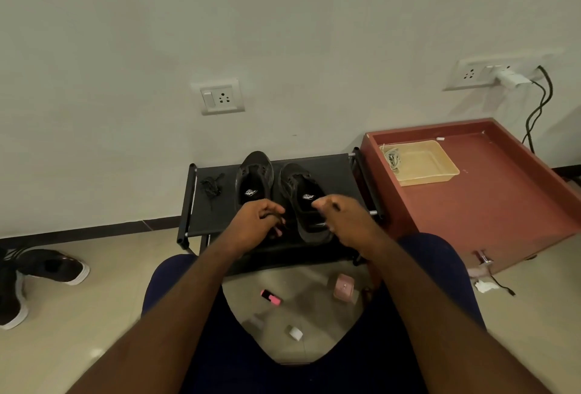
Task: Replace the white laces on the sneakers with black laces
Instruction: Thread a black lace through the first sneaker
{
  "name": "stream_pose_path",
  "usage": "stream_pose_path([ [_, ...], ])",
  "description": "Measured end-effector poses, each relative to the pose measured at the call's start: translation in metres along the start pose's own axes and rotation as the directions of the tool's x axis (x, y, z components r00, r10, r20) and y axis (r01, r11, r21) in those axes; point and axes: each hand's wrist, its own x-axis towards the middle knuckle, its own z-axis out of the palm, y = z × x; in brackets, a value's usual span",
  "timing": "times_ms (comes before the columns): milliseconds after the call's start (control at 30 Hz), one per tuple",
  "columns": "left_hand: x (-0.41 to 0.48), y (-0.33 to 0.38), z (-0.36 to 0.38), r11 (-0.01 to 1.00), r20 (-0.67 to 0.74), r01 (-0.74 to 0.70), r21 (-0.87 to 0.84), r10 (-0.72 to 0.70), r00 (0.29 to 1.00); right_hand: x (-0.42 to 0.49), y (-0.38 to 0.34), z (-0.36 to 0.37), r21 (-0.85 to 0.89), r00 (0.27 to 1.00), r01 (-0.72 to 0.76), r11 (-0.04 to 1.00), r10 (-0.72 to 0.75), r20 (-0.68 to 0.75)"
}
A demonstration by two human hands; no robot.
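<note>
On the left of the low black surface (pixel 330 173), a loose black lace (pixel 211 188) is lying in a heap. Beside it the left sneaker (pixel 254 178) is standing with its toe toward the wall. The left hand (pixel 257 221) is reaching in at its heel, fingers curling around another black lace (pixel 273 216). The right sneaker (pixel 298 192) is sitting just beside the first. The right hand (pixel 345 224) is hovering over its heel, thumb and fingers pinching what looks like the same lace. Well to the right, white laces (pixel 393 158) are lying in a basket (pixel 440 170).

Pale wall (pixel 283 16) — beige tiled floor (pixel 78 315)
</note>
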Motion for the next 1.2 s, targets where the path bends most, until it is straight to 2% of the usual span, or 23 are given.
stream_pose_path([
  [67,0.005,0.008,0.008,0.995,0.009,-0.082,0.058,0.081,0.997,0.0,0.002,0.021,-0.119,0.984,0.105,0.987,-0.086,0.154],
  [133,0.01,0.014,0.013,0.981,0.001,-0.129,0.146,0.13,0.991,0.002,0.006,0.036,-0.183,0.975,0.145,0.972,-0.109,0.195],
  [267,0.009,0.017,0.008,0.971,0.018,-0.118,0.209,0.117,0.993,0.007,0.015,0.032,-0.28,0.987,0.147,0.949,-0.124,0.098],
  [333,0.006,0.014,0.006,0.972,0.043,-0.116,0.206,0.109,0.993,0.008,0.013,0.028,-0.255,0.993,0.118,0.96,-0.114,0.028],
  [367,0.005,0.012,0.005,0.974,0.056,-0.102,0.2,0.093,0.994,0.007,0.011,0.026,-0.195,0.993,0.091,0.977,-0.104,-0.058],
  [433,0.005,0.005,0.006,0.984,0.065,-0.041,0.171,0.031,0.997,0.005,0.005,0.016,0.092,0.953,0.039,0.995,-0.009,-0.302],
  [500,0.003,-0.005,0.004,0.998,0.068,0.049,0.05,-0.052,0.996,0.004,0.003,-0.001,0.452,0.864,0.064,0.889,0.177,-0.471],
  [600,-0.001,-0.025,-0.006,0.952,0.135,0.226,-0.205,-0.201,0.97,0.003,0.013,-0.027,0.725,0.781,0.146,0.673,0.371,-0.502],
  [633,-0.001,-0.032,-0.008,0.92,0.11,0.281,-0.274,-0.26,0.959,0.003,0.018,-0.034,0.775,0.756,0.158,0.612,0.43,-0.494],
  [700,0.003,-0.047,-0.011,0.875,-0.068,0.348,-0.337,-0.391,0.918,0.004,0.023,-0.041,0.834,0.737,0.172,0.523,0.494,-0.462],
  [733,0.006,-0.052,-0.011,0.911,-0.197,0.336,-0.24,-0.384,0.902,0.003,0.022,-0.041,0.839,0.756,0.161,0.52,0.482,-0.444],
  [767,0.008,-0.051,-0.009,0.953,-0.267,0.292,-0.079,-0.302,0.915,0.001,0.017,-0.037,0.826,0.802,0.115,0.552,0.438,-0.405],
  [800,0.007,-0.042,-0.003,0.978,-0.224,0.201,0.046,-0.186,0.957,-0.001,0.009,-0.031,0.79,0.864,0.035,0.612,0.378,-0.332],
  [833,0.008,-0.031,0.005,0.994,-0.114,0.079,0.071,-0.07,0.991,-0.002,-0.001,-0.022,0.722,0.923,-0.056,0.69,0.312,-0.226],
  [900,0.005,-0.002,0.028,0.995,0.111,-0.094,-0.035,0.097,0.989,-0.004,-0.02,-0.001,0.559,0.981,-0.153,0.815,0.193,-0.014],
  [933,0.003,0.012,0.041,0.988,0.188,-0.133,-0.084,0.147,0.971,-0.003,-0.026,0.006,0.524,0.987,-0.154,0.837,0.153,0.045],
  [1000,0.001,0.027,0.058,0.973,0.256,-0.112,-0.204,0.163,0.953,0.001,-0.033,0.003,0.611,0.984,-0.145,0.778,0.18,0.004],
  [1067,0.0,0.022,0.061,0.955,0.238,-0.047,-0.294,0.121,0.964,0.006,-0.027,-0.018,0.79,0.927,-0.073,0.609,0.333,-0.171],
  [1100,0.0,0.015,0.056,0.952,0.207,-0.016,-0.304,0.082,0.975,0.009,-0.02,-0.033,0.836,0.864,-0.013,0.548,0.427,-0.267],
  [1167,0.001,-0.003,0.043,0.947,0.167,0.07,-0.312,-0.018,0.986,0.009,0.001,-0.059,0.854,0.734,0.099,0.511,0.542,-0.41],
  [1200,0.0,-0.01,0.036,0.946,0.155,0.103,-0.306,-0.057,0.986,0.008,0.012,-0.065,0.832,0.694,0.136,0.538,0.548,-0.468],
])
